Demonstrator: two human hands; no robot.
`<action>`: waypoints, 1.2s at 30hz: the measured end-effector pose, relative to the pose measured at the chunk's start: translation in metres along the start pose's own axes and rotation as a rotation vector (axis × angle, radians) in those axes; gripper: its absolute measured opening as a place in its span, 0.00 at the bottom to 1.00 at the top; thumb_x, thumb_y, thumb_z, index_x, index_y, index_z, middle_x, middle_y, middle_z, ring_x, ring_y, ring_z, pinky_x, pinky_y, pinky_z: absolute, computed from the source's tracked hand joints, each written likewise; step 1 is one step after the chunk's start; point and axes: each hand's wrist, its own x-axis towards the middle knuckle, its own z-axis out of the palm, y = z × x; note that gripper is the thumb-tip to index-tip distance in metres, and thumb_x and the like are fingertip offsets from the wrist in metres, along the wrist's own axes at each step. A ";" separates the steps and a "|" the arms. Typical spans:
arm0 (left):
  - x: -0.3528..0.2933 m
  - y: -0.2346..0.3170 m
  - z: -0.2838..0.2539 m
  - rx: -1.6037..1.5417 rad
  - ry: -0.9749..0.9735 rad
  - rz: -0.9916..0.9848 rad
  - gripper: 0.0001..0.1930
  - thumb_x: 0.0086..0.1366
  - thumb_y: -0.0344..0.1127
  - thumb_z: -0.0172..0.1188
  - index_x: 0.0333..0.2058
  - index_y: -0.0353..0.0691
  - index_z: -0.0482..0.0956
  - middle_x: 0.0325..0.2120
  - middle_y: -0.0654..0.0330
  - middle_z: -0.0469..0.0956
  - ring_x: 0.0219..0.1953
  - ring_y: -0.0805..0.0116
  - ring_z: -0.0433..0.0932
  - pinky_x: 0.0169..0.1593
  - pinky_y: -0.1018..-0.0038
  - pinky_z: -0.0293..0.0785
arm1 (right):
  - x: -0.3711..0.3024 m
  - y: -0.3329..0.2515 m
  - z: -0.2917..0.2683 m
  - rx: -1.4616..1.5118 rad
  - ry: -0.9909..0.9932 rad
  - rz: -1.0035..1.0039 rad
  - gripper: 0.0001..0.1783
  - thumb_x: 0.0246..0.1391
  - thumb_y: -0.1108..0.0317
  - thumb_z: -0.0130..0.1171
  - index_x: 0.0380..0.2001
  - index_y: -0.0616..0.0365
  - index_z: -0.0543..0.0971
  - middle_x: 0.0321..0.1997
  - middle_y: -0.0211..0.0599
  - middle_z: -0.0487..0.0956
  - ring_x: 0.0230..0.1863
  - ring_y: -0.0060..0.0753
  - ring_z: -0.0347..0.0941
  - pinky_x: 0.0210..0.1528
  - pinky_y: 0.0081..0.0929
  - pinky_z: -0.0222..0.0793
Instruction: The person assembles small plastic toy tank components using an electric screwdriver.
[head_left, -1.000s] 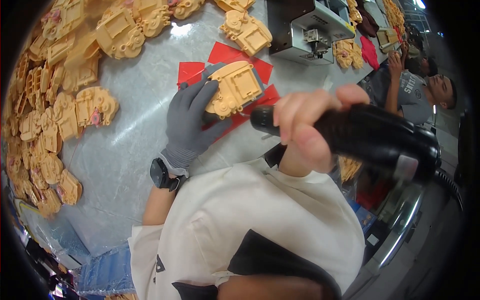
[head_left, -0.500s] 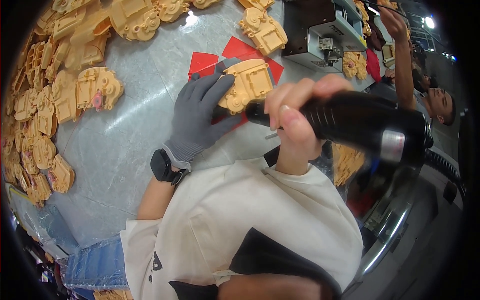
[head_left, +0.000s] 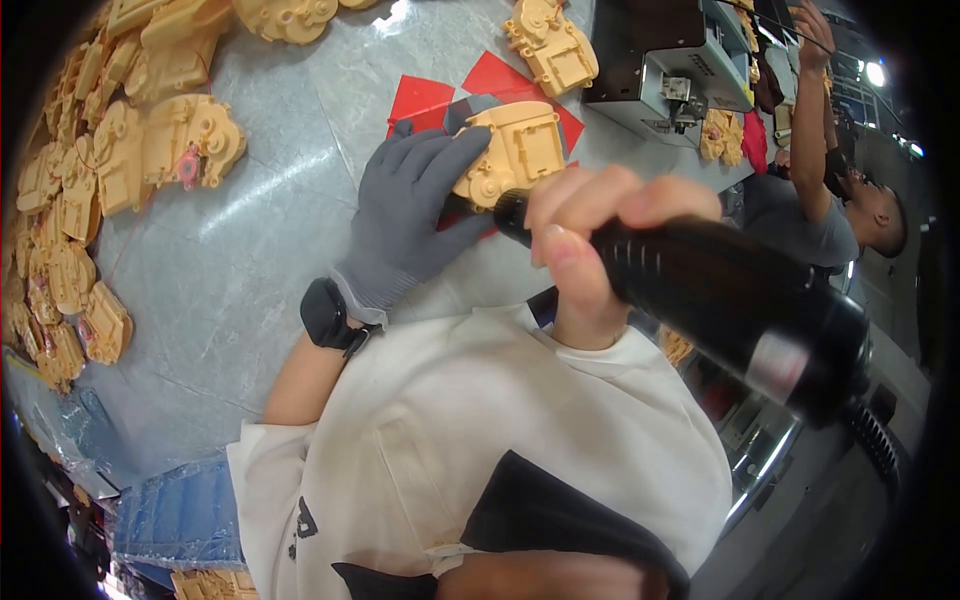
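Note:
My left hand point(head_left: 412, 205), in a grey glove, is closed on the left side of a yellow plastic housing point(head_left: 527, 143). The housing rests on a grey block point(head_left: 468, 108) over red sheets point(head_left: 420, 98). My bare right hand point(head_left: 598, 225) is wrapped round a thick black electric screwdriver point(head_left: 725, 285). The tool slants from the housing toward the lower right, and its nose is at the housing's near edge. The bit is not visible, so contact cannot be told.
Similar yellow housings point(head_left: 190, 140) are heaped along the left and far side of the grey table point(head_left: 260, 260). One housing point(head_left: 552, 45) lies beyond the red sheets. A dark boxy machine point(head_left: 650, 60) stands at the far right, with a co-worker's raised arm point(head_left: 812, 130) beyond it.
The screwdriver's rear end has swung downward, so the tool slants more steeply. My left hand keeps its hold on the housing. The whole view has shifted slightly.

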 end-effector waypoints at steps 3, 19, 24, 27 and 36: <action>0.000 0.005 -0.001 0.019 -0.012 0.035 0.34 0.42 0.39 0.67 0.51 0.39 0.67 0.39 0.53 0.71 0.43 0.54 0.69 0.50 0.58 0.62 | 0.001 0.000 -0.003 -0.027 -0.008 0.014 0.22 0.42 0.79 0.54 0.38 0.52 0.57 0.17 0.32 0.66 0.16 0.29 0.63 0.24 0.30 0.63; -0.005 0.009 0.009 0.026 -0.016 -0.093 0.34 0.43 0.37 0.68 0.50 0.38 0.66 0.43 0.51 0.70 0.44 0.49 0.69 0.49 0.61 0.65 | 0.076 0.006 -0.159 -0.184 0.643 -0.290 0.19 0.37 0.84 0.53 0.36 0.68 0.63 0.15 0.37 0.71 0.16 0.26 0.67 0.27 0.24 0.66; -0.008 0.008 0.006 0.050 -0.020 -0.089 0.35 0.42 0.34 0.68 0.51 0.36 0.65 0.45 0.51 0.70 0.46 0.51 0.70 0.51 0.62 0.64 | 0.077 0.014 -0.159 -0.183 0.605 -0.197 0.16 0.36 0.85 0.53 0.33 0.67 0.65 0.14 0.34 0.69 0.14 0.24 0.66 0.25 0.22 0.65; -0.004 0.009 0.002 0.038 -0.012 -0.102 0.34 0.43 0.37 0.68 0.50 0.37 0.65 0.43 0.50 0.70 0.43 0.49 0.70 0.50 0.60 0.64 | 0.066 0.010 -0.143 -0.144 0.563 -0.121 0.17 0.37 0.84 0.53 0.34 0.65 0.65 0.14 0.34 0.69 0.14 0.24 0.65 0.24 0.22 0.65; -0.004 0.007 0.002 0.009 0.045 -0.052 0.34 0.44 0.39 0.67 0.50 0.38 0.64 0.39 0.51 0.72 0.41 0.50 0.70 0.53 0.55 0.61 | 0.044 -0.013 -0.029 -0.150 0.056 -0.066 0.33 0.39 0.82 0.48 0.54 0.64 0.54 0.17 0.34 0.66 0.15 0.27 0.63 0.24 0.29 0.64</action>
